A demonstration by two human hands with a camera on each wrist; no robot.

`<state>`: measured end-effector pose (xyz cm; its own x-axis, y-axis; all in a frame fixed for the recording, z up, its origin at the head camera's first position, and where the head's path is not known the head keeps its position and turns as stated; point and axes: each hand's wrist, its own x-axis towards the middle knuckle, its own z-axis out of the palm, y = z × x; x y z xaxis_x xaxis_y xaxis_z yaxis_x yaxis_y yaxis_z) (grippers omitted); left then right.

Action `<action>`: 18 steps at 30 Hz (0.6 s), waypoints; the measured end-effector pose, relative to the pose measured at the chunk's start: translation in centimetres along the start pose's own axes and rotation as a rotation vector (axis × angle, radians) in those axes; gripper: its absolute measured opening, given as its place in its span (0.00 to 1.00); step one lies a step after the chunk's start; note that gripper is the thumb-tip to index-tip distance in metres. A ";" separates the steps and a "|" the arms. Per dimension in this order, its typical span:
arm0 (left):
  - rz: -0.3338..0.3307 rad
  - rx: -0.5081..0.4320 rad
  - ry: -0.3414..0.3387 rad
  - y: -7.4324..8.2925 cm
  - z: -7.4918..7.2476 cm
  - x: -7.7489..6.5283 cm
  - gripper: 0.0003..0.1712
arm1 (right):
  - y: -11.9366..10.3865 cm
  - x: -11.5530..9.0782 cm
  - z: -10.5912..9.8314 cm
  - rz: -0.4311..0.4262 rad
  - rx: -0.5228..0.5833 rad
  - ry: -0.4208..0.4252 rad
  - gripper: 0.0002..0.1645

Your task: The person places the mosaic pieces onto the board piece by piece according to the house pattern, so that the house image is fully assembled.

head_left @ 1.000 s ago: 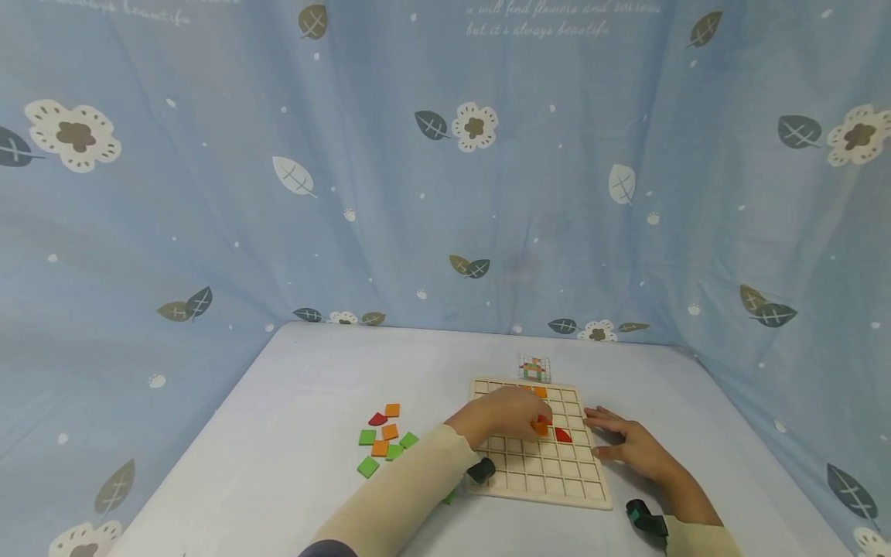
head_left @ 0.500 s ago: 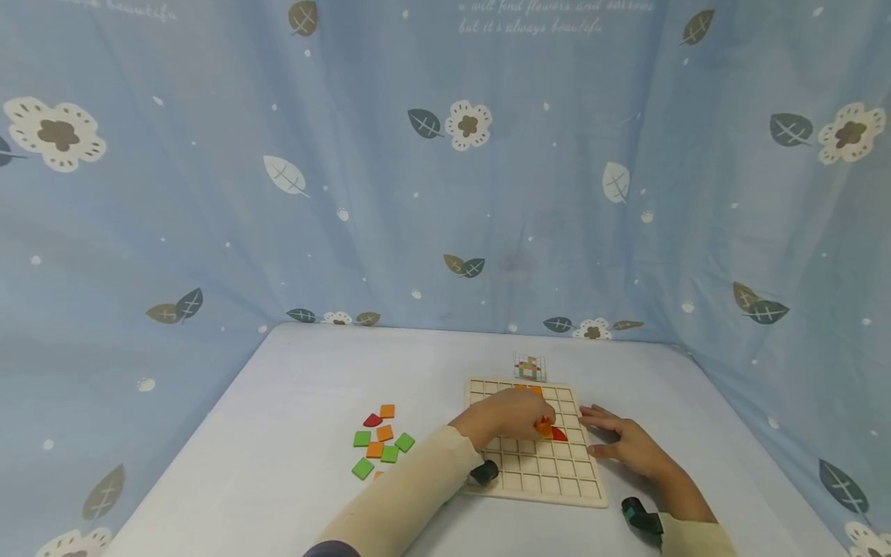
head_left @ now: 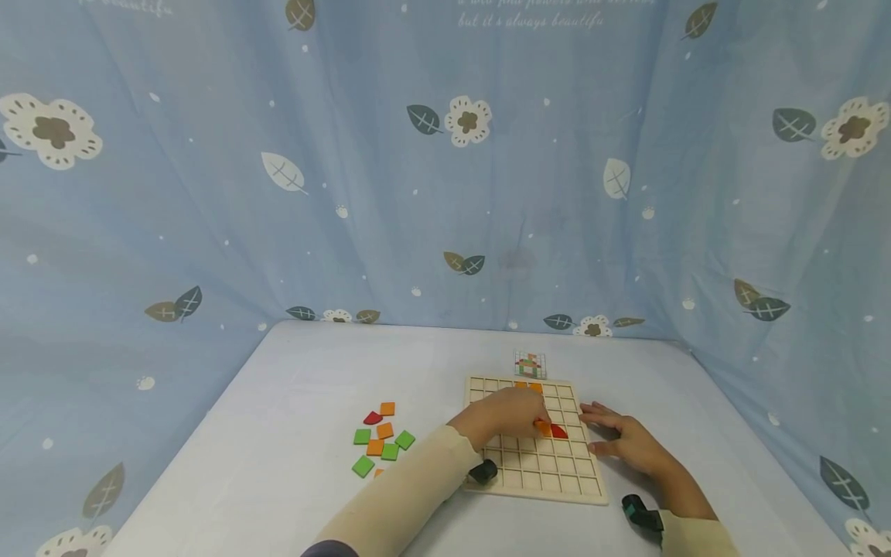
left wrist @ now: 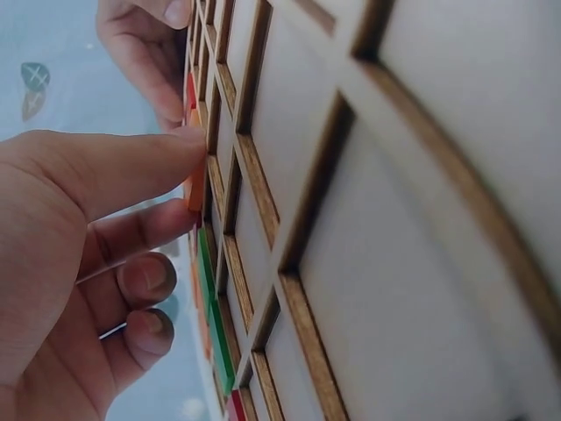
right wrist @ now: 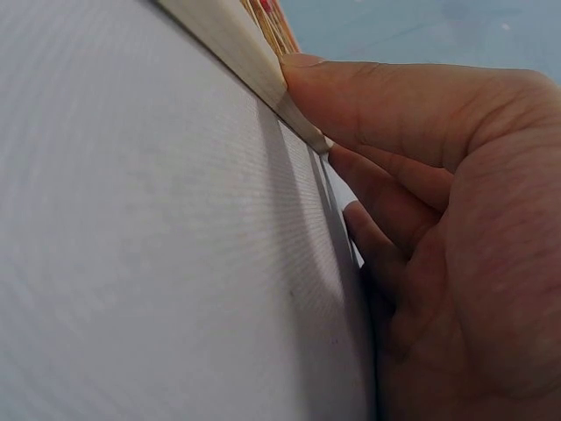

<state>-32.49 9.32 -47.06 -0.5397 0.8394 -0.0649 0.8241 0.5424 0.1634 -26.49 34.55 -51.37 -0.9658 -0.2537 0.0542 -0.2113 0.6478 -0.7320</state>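
My left hand [head_left: 511, 411] is over the middle of the wooden grid board [head_left: 543, 486]. In the left wrist view, its thumb and index finger pinch an orange tile [left wrist: 196, 186] at the board's surface, while the other fingers curl loosely. Just right of this tile lies a red quarter-round piece [head_left: 559, 432] on the board. Two orange tiles [head_left: 535, 387] sit in the board's back rows. My right hand [head_left: 626, 442] lies at the board's right side, its fingers spread; the right wrist view has the thumb and a fingertip touching the edge. The left hand hides part of the grid.
Left of the board lie several loose green tiles [head_left: 363, 466] and orange tiles [head_left: 376, 448], with a red piece [head_left: 373, 418] among them. A small pattern card [head_left: 530, 363] is behind the board. A patterned blue curtain [head_left: 445, 193] surrounds the white table [head_left: 313, 371].
The left hand has moved the orange tile slightly right, close against the red quarter-round piece. The right hand stays at the board's edge. The head view has shifted a little.
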 end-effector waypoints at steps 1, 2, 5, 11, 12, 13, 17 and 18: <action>-0.003 0.001 0.000 0.0 0.0 0.0 0.09 | 0.0 0.0 0.0 -0.001 0.000 0.001 0.37; -0.007 0.001 -0.001 0.0 0.1 0.0 0.08 | 0.1 0.0 0.0 -0.006 -0.005 -0.003 0.37; -0.005 0.031 -0.005 0.0 0.1 0.1 0.05 | 0.1 0.1 0.0 -0.004 0.005 -0.006 0.37; 0.018 0.071 -0.004 0.0 0.0 0.1 0.18 | 0.1 0.1 0.0 0.011 0.005 -0.006 0.37; 0.026 0.077 -0.002 0.0 0.0 0.1 0.18 | 0.1 0.2 0.0 0.009 0.002 -0.005 0.37; 0.033 0.083 0.000 0.0 -0.1 0.1 0.17 | 0.2 0.1 -0.1 0.009 0.002 -0.005 0.37; 0.031 0.081 -0.007 0.1 -0.3 -0.3 0.10 | 0.3 0.1 0.0 0.008 0.009 -0.007 0.37; 0.024 0.076 -0.010 0.1 -0.3 -0.4 0.08 | 0.3 0.1 0.0 0.004 0.007 -0.009 0.37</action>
<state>-32.28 9.06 -46.73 -0.5180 0.8524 -0.0715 0.8478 0.5227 0.0897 -26.66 34.69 -51.56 -0.9653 -0.2573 0.0450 -0.2059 0.6438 -0.7370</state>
